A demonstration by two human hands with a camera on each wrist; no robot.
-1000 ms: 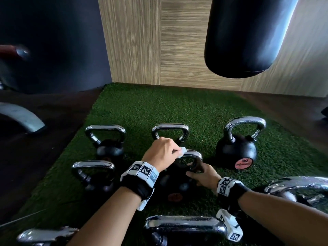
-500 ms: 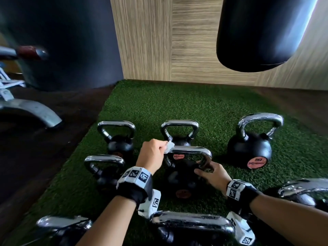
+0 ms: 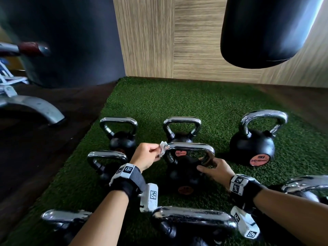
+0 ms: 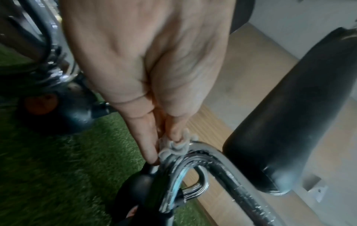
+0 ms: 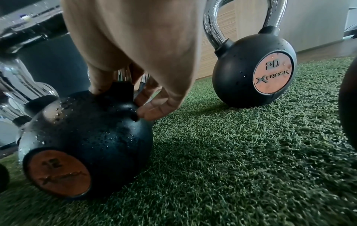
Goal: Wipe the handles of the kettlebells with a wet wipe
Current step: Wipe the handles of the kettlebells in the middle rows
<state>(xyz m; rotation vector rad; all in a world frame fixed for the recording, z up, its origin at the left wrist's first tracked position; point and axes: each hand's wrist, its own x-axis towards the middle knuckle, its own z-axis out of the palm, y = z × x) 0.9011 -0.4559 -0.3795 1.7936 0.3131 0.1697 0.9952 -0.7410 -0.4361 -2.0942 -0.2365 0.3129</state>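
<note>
A black 12 kg kettlebell (image 3: 184,176) (image 5: 85,137) with a chrome handle (image 3: 190,146) (image 4: 208,156) stands mid-mat on the green turf. My left hand (image 3: 147,156) (image 4: 154,91) pinches a crumpled white wet wipe (image 3: 163,149) (image 4: 173,146) and holds it against the handle's left corner. My right hand (image 3: 215,170) (image 5: 146,76) grips the base of the handle's right leg, fingers curled around it where it meets the black body. Water drops cover the kettlebell's body.
Several more chrome-handled kettlebells stand around: two small ones at left (image 3: 120,135), one behind (image 3: 182,128), a 20 kg one at right (image 3: 252,146) (image 5: 255,70), others near my arms (image 3: 193,217). A black punching bag (image 3: 266,31) hangs above. Bench foot (image 3: 35,107) at left.
My left hand with the wipe has slid leftwards along the handle's top, from near its middle to its left corner. The right hand stays on the handle's right leg.
</note>
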